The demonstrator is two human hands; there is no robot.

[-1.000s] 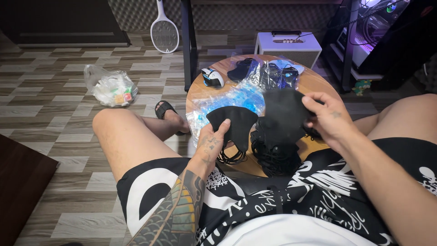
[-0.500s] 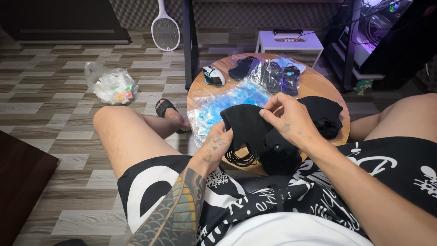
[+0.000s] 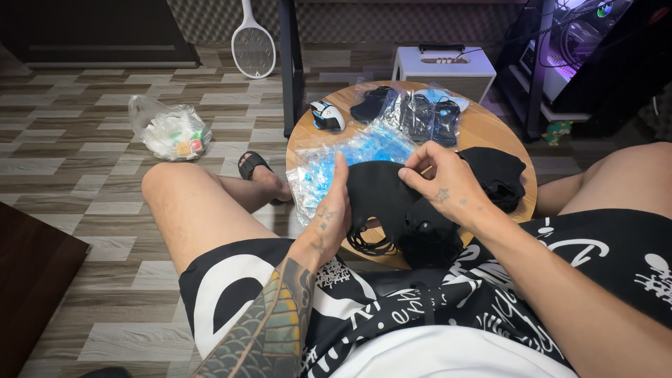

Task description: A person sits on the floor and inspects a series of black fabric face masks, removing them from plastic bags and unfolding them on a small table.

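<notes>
Black fabric face mask (image 3: 381,192) sits between our hands above the round wooden surface (image 3: 490,129): left hand (image 3: 334,210) grips its nine o'clock edge, right hand (image 3: 444,185) pinches the top.

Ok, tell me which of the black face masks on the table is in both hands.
The black mask nearest the blue plastic bags: left hand and right hand pinch it. The others lie untouched.

Racket-shaped swatter (image 3: 253,43) leans at wall, clear plastic bag (image 3: 168,129) on floor, white amp box (image 3: 444,70) behind table.
</notes>
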